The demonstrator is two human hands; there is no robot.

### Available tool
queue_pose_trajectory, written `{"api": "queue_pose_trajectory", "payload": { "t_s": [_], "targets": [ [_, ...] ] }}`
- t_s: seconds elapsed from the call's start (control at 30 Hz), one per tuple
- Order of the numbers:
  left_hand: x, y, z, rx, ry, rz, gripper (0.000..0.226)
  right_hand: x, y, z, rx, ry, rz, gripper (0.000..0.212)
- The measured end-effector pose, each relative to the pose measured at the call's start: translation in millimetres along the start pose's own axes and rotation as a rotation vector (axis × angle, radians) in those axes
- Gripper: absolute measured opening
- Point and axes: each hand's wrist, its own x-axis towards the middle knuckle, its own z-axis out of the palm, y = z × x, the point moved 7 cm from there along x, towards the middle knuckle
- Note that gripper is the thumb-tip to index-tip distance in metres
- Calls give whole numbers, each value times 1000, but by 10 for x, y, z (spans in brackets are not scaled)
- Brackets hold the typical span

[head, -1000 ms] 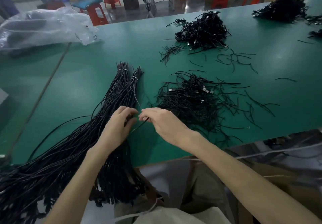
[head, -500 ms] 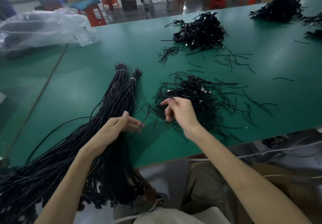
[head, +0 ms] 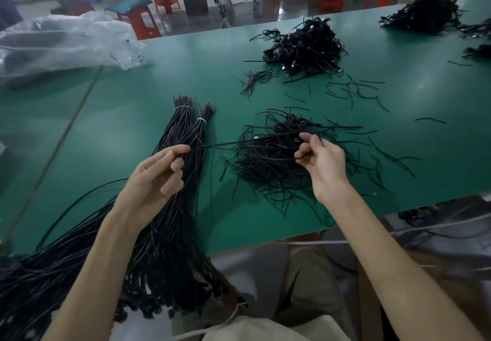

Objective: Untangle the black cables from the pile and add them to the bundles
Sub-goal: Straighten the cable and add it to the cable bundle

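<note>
Left hand [head: 156, 178] and right hand [head: 322, 162] each pinch one black cable [head: 239, 142] stretched between them, above the tangled pile [head: 268, 165] near the table's [head: 132, 107] front edge.

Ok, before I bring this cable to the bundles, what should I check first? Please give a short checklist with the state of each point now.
1. Left hand pinches one end of the cable: ok.
2. Right hand holds its other part: ok.
3. Cable is free of the pile: cannot tell. It stretches just above the tangle, and other strands lie close under it.
4. Bundles lie right by the left hand, probably easy to reach: ok.
5. White ties sit near the far end of both bundles: ok.
</note>
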Motion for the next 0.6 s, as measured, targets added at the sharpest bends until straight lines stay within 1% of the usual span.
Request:
{"api": "queue_pose_trajectory", "payload": {
  "t_s": [0.07,0.1,0.13,0.17,0.2,0.23,0.27,0.33,0.4,0.47,0.53,0.57,0.6],
  "targets": [
    [18,-1,9,-147,45,27,52,-69,51,4,-202,-77,-57,30],
    [18,0,14,-287,65,41,54,-106,89,4,-282,-110,-76,30],
    [13,6,18,-448,82,54,51,-141,123,-11,-361,-135,-101,29],
    [10,2,22,-588,102,57,44,-176,150,-36,-443,-160,-136,29],
    [12,-6,12,-653,126,57,35,-214,172,-65,-531,-193,-180,28],
    [12,-10,-8,-649,159,58,28,-260,195,-84,-620,-241,-225,27],
    [8,-14,-25,-613,191,55,26,-318,226,-90,-708,-300,-258,26],
    [-7,-43,-27,-510,253,27,30,-459,309,-88,-866,-438,-286,23],
    [-28,-80,-32,-459,287,-6,37,-593,406,-62,-1023,-577,-283,15],
    [-53,-113,-13,-555,266,-28,40,-730,492,-15,-1140,-677,-235,13],
    [-52,-121,93,-748,166,-70,36,-888,571,80,-1116,-786,-153,18],
    [-52,-110,159,-782,117,-92,34,-979,610,147,-1084,-851,-122,20],
    [-58,-111,201,-750,101,-114,33,-1068,646,222,-1051,-910,-101,23]
  ]
}}
